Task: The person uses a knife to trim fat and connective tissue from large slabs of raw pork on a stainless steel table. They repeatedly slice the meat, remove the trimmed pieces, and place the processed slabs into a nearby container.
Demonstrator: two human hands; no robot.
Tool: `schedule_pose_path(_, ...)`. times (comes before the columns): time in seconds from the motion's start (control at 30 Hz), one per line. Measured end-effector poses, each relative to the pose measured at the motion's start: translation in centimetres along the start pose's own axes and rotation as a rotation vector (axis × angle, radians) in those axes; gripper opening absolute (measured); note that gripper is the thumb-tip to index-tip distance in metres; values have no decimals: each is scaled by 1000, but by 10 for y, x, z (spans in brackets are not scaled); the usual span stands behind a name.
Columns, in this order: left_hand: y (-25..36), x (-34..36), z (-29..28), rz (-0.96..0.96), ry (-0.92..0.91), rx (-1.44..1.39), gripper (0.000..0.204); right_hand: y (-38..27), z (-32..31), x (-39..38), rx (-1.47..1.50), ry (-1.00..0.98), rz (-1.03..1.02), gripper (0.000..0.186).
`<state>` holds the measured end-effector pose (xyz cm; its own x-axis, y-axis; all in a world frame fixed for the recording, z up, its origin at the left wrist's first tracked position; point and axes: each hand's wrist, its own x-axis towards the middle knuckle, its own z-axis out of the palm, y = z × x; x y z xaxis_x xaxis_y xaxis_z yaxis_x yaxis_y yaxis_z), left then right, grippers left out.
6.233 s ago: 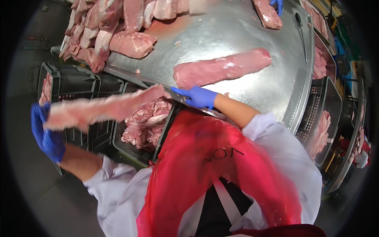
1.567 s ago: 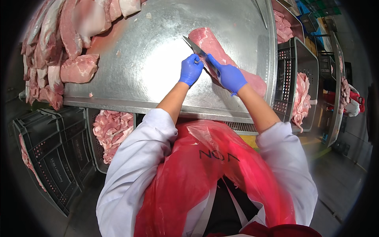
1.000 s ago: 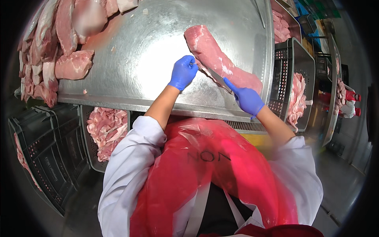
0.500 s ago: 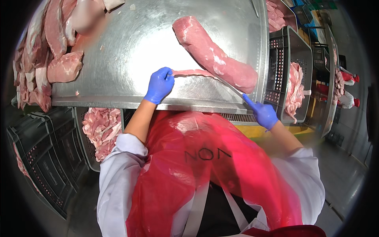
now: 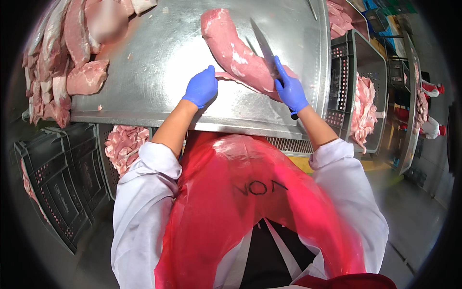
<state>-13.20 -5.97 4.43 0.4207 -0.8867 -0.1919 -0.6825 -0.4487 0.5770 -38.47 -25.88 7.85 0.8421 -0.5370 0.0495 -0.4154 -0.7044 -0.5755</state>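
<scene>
A long, pink boneless loin of meat [image 5: 236, 58] lies slantwise on the metal table [image 5: 159, 91]. My left hand [image 5: 202, 88], in a blue glove, is closed in a pinch on a thin meat strip [image 5: 223, 75] that leads to the loin's near side. A knife [image 5: 263, 43] is in my gloved right hand [image 5: 290, 91], its forefinger laid along the blade's spine. The blade points away from me, raised over the loin's right part. My right hand hides some of the loin's near right end.
Several meat pieces [image 5: 77, 38] are piled at the table's far left. Dark crates with meat trimmings [image 5: 126, 147] stand below the left edge, and another crate [image 5: 380, 62] stands at the right. A second blade-like tool [image 5: 312, 8] lies at the far edge.
My right hand has moved up and left, swinging the knife from along the loin's near side to pointing away above it. The loin has shifted; the visible strip looks shorter.
</scene>
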Motion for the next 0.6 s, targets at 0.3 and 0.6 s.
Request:
schedule_pose_path(0.3, 2, -23, -27, -84, 81, 43, 27, -122, 21, 39, -357, -543, -62, 60)
schedule_pose_path(0.6, 51, -47, -65, 39, 20, 26, 29, -102, -2, 6, -534, -595, -119, 75)
